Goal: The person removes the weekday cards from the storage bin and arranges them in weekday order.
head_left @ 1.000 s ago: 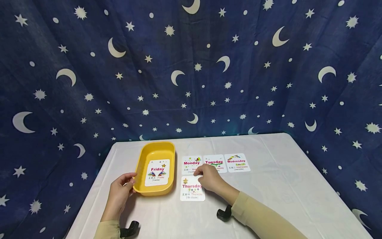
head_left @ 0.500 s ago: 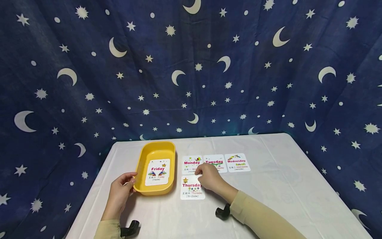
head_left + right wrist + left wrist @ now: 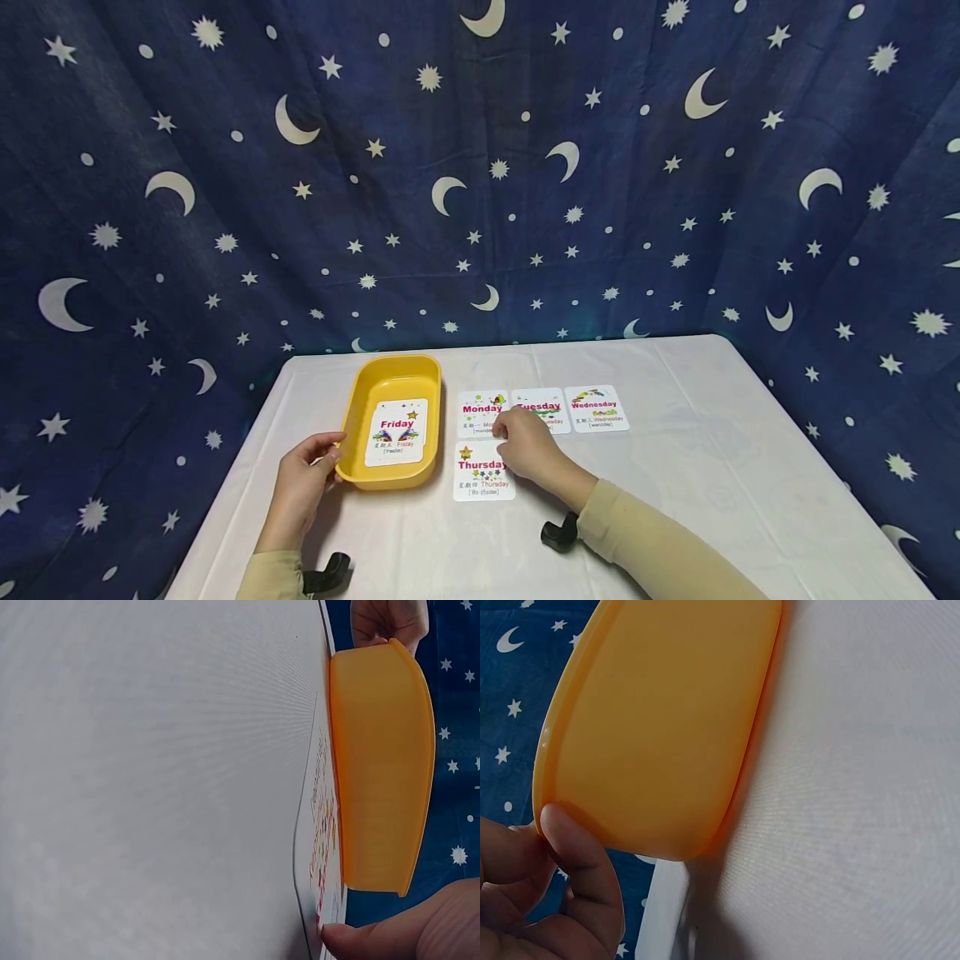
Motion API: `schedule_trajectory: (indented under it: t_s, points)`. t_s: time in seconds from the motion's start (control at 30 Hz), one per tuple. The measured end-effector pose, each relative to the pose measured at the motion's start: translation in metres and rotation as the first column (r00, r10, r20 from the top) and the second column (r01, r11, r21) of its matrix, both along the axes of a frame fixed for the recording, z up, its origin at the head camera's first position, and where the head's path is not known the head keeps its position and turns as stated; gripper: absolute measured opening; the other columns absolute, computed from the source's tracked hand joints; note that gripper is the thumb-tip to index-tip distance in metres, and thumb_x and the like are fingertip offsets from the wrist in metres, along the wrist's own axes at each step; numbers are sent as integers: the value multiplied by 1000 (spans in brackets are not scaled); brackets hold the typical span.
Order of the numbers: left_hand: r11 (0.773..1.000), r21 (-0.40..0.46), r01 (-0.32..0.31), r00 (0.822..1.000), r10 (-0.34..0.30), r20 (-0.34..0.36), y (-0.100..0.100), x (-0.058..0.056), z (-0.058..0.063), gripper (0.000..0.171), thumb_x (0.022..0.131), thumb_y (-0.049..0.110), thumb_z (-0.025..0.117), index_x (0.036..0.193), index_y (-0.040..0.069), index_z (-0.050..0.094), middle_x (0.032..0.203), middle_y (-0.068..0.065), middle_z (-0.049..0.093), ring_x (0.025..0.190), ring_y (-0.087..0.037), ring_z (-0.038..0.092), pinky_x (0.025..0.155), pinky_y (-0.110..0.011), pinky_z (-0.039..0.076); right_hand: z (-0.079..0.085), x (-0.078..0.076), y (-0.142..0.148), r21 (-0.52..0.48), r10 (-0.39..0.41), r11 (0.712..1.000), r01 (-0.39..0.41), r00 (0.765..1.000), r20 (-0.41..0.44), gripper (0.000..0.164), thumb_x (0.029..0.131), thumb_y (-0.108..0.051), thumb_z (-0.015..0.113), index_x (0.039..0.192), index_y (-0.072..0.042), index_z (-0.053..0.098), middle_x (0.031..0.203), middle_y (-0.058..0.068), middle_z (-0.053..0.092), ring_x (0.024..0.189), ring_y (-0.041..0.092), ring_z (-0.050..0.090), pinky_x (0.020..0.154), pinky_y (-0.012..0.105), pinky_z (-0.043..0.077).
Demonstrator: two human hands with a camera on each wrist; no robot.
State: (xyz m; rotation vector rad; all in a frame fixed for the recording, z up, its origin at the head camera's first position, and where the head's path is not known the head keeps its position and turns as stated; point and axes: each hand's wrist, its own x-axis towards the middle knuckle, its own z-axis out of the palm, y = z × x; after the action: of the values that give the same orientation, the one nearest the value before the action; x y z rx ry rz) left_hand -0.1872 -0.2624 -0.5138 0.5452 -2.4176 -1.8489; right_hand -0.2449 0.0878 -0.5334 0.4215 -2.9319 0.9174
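Note:
My left hand (image 3: 300,487) pinches the near left rim of a yellow plastic tray (image 3: 392,389), the thumb against its outer wall (image 3: 660,735). Inside the tray lies a white word card, the Friday card (image 3: 397,435), on top of what looks like another card. At the upper right corner of the Thursday card (image 3: 480,490), my right hand (image 3: 534,450) has its fingers curled. The thumb (image 3: 352,939) sits right at that card's edge in the right wrist view; the other fingers are hidden there. The Thursday card lies just below the Monday card (image 3: 472,408).
The Tuesday card (image 3: 537,397), partly covered by my right hand, and the Wednesday card (image 3: 597,410) continue the row to the right of Monday. A white cloth covers the table (image 3: 675,467). Behind it hangs a blue curtain (image 3: 525,217) with moons and stars.
The Thursday card has slid slightly up toward the Monday card, and my right hand has shifted a little right along its top edge. My left hand and the tray have stayed put.

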Motion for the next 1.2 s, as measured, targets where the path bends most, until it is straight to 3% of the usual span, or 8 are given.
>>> schedule_trajectory:
  t_s: [0.4, 0.63, 1.0, 1.2]
  points:
    - [1000, 0, -7, 1000, 7, 4, 0, 1, 1, 32, 107, 1, 60, 139, -4, 64, 106, -9, 55, 72, -13, 60, 64, -24, 58, 8, 3, -5, 7, -16, 1000, 16, 999, 29, 21, 86, -3, 83, 106, -11, 78, 98, 1, 69, 88, 16, 59, 85, 39, 53]
    - [1000, 6, 0, 1000, 0, 2, 1, 0, 1, 32, 107, 1, 60, 139, -4, 63, 106, -9, 55, 74, -13, 59, 64, -24, 59, 10, 4, -7, 17, -24, 1000, 24, 1000, 13, 37, 88, -5, 83, 124, -10, 76, 120, 6, 75, 119, 27, 71, 109, 49, 56]
    - [1000, 12, -5, 1000, 5, 5, 1, -1, 0, 32, 107, 1, 60, 139, -4, 63, 107, -10, 55, 74, -14, 59, 64, -25, 59, 19, 1, -10, 3, -44, 999, 44, 998, -37, 61, 86, -11, 86, 143, -13, 65, 133, 8, 71, 118, 29, 65, 105, 48, 53]
    - [1000, 8, -14, 1000, 13, 16, 1, 0, 1, 32, 108, 1, 59, 139, -3, 64, 109, -11, 55, 75, -14, 59, 64, -24, 58, 25, -1, -17, -4, -48, 999, 48, 997, -59, 70, 83, -17, 90, 147, -13, 62, 141, 10, 67, 122, 33, 63, 107, 50, 52]
